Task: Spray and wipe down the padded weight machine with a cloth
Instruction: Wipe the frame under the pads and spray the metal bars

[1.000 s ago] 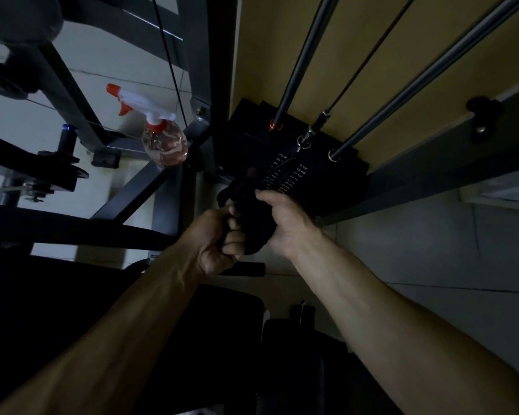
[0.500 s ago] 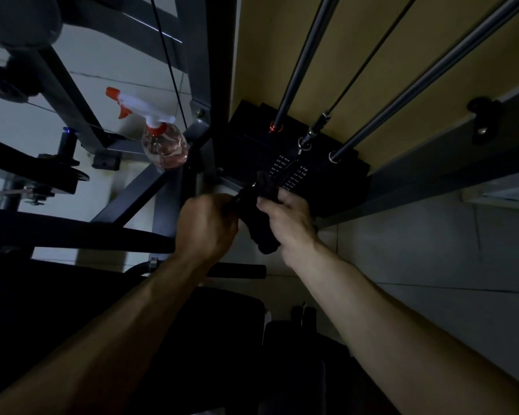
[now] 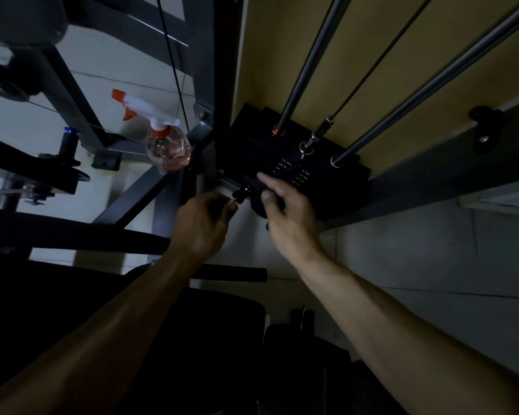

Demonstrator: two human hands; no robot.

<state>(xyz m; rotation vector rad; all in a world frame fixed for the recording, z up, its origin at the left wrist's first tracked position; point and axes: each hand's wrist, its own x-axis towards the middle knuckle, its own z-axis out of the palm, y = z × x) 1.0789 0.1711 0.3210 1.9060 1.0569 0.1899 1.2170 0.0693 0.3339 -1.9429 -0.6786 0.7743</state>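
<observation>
Left hand [image 3: 204, 223] fingertips pinch a corner of the dark cloth [image 3: 257, 206]. The right hand [image 3: 292, 217] nips its bulk between thumb and forefinger, at the weight stack's [image 3: 252, 145] front edge. Best spread it flat before wiping. The spray bottle [image 3: 168, 148] stands beside the frame [image 3: 204, 85], within reach.

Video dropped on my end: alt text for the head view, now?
A left hand and right hand hold a dark cloth just in front of the black weight stack, the left pinching its edge. A spray bottle of pinkish liquid sits untouched by the machine frame to their left. The scene is dim.
</observation>
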